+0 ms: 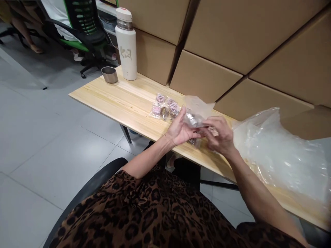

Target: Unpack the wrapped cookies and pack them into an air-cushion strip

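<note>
My left hand (180, 131) is turned palm up over the wooden table, thumb raised and fingers curled under a small clear plastic packet (192, 119). The packet is shiny and blurred, so its contents are hard to make out. At its right end my right hand (221, 135) pinches with thumb and fingers. Just left of the hands lie several small clear packets (160, 106) with pink labels and dark contents. More packets (194, 142) show partly beneath my hands. A sheet of translucent plastic (199, 105) lies behind them.
A large clear plastic bag (281, 148) covers the table's right part. Cardboard boxes (207, 74) are stacked along the back edge. A white bottle (126, 48) and a metal cup (109, 74) stand at the left end. Beyond, a person sits near a green-black chair (82, 26).
</note>
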{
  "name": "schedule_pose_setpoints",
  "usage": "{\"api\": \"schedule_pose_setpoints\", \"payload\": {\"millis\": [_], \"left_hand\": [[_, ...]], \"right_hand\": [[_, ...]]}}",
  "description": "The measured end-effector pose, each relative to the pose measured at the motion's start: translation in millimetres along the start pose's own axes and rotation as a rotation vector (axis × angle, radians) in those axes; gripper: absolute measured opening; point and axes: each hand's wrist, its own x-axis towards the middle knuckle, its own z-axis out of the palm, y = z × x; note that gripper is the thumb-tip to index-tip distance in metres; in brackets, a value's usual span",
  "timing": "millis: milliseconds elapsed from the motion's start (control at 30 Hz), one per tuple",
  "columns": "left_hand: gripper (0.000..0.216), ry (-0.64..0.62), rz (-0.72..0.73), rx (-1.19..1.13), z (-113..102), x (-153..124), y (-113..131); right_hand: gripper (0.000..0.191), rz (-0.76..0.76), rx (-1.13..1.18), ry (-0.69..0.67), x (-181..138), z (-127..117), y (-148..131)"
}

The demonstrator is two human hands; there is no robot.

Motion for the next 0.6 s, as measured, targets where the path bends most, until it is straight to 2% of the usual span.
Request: {"api": "schedule_pose_setpoints", "payload": {"millis": [33,100,200,267,367,467,533,600], "left_hand": [[0.052,-0.003,-0.014,-0.034,2.3,-0.8,0.9],[0.046,0.016,-0.013,-0.060,5.6,-2.8,-0.7],[0.039,0.033,-0.007,-0.027,8.5,-5.6,-7.1],[0.040,0.015,-0.010,0.022,9.9,-6.5,-10.7],[0.045,-0.014,-0.034,0.099,11.3,-5.7,-11.5],[0.046,0.009,-0.052,0.153,11.8,-3.6,-7.4],[0.046,0.027,-0.046,0.173,12.0,-2.2,-3.4],[0.045,0.015,-0.019,0.181,12.5,-1.0,0.7]], "right_hand": [[0.015,-0.044,-0.004,-0.064,-8.3,-2.0,-7.4],[0.022,-0.079,0.023,-0.081,-17.8,-5.5,-15.3],[0.030,-0.051,-0.058,0.066,-16.4,-11.4,-10.8],[0.044,-0.024,-0.211,0.111,-7.2,-16.4,-2.3],[0.060,0.002,-0.405,0.012,16.3,-24.7,8.9],[0.069,-0.036,-0.463,-0.044,46.8,-32.2,14.3],[0.056,-0.089,-0.430,-0.132,67.7,-36.3,15.2],[0.025,-0.112,-0.397,-0.270,87.6,-40.3,15.1]]}}
